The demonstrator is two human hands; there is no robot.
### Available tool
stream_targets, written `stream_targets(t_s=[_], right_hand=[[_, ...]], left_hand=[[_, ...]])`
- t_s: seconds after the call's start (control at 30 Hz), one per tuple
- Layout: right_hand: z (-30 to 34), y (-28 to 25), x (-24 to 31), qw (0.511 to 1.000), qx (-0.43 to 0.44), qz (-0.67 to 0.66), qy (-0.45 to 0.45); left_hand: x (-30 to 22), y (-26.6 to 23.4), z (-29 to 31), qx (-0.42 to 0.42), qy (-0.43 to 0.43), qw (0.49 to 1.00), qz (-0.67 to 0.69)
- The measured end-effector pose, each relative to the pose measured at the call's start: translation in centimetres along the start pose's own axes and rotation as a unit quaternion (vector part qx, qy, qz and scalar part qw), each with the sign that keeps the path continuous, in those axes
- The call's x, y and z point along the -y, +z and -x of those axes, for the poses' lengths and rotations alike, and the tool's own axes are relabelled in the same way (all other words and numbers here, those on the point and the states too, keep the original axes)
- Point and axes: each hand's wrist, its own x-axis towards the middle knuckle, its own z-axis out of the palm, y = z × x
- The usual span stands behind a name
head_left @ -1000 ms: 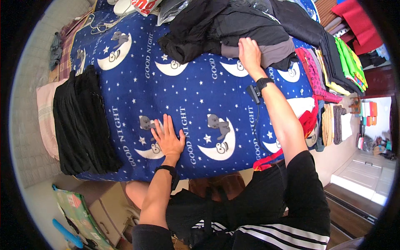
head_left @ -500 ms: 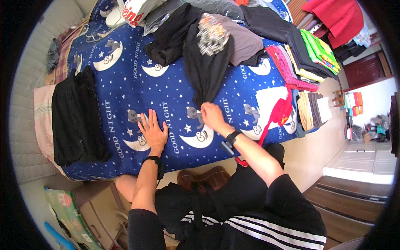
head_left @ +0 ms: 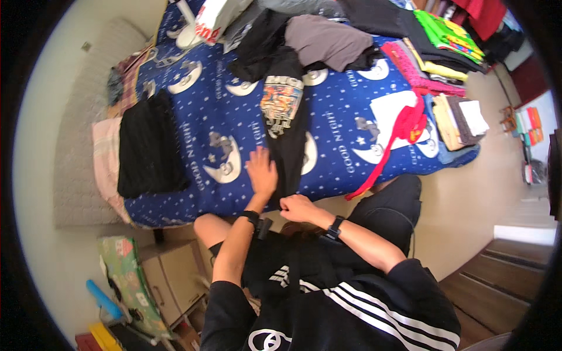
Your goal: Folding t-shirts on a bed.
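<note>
A black printed garment (head_left: 291,140), with an orange and white pattern on its upper part, stretches lengthwise over the blue bedspread (head_left: 331,158) to the bed's near edge. My right hand (head_left: 297,208) is closed on its bunched near end, just past that edge. Beside the garment, my left hand (head_left: 261,171) has its fingers extended and lies along its left side; it grips nothing. At the garment's far end are a grey-brown garment (head_left: 328,41) and another black garment (head_left: 256,52), both crumpled.
Folded black clothing (head_left: 151,146) lies on the left by a pink cloth (head_left: 106,155). A red strip of cloth (head_left: 393,140) rests on white fabric at the right. Several folded clothes (head_left: 448,38) are stacked farther back. A white plastic bag (head_left: 225,14) sits at the far side.
My right hand has drawn the black garment toward me, straightening it and bringing its print closer. My left hand has moved from bare bedspread to the garment's side. The whole view has shifted.
</note>
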Motion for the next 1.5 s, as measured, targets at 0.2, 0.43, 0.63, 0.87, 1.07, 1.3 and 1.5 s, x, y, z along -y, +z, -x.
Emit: stream_targets(t_s=[0.2, 0.43, 0.63, 0.87, 1.07, 1.3, 1.5], right_hand=[[3.0, -3.5, 4.4, 0.967, 0.254, -0.021, 0.009], [6.6, -5.2, 7.4, 0.903, 0.406, -0.059, -0.126], [9.7, -7.9, 9.6, 0.876, 0.445, -0.097, -0.156], [11.4, -9.2, 9.2, 0.777, 0.537, -0.232, -0.232], [5.6, -11.3, 2.0, 0.909, -0.033, -0.414, 0.043], [-1.8, -13.3, -7.7, 0.889, -0.294, -0.308, 0.171], [-2.9, -10.9, -8.1, 0.931, -0.173, -0.282, 0.156]], left_hand=[[-3.0, 0.9, 5.2, 0.012, 0.014, 0.976, 0.217], [-3.6, -2.3, 4.6, 0.088, -0.251, 0.708, 0.655], [-4.6, -4.0, 4.9, 0.138, -0.274, 0.600, 0.739], [-4.4, -3.6, 4.5, 0.124, -0.327, 0.575, 0.739], [-5.2, -4.1, 5.4, 0.051, -0.217, 0.717, 0.661], [-9.6, -6.0, 8.0, 0.127, -0.002, 0.828, 0.546], [-9.0, -6.6, 9.1, 0.163, 0.008, 0.854, 0.495]])
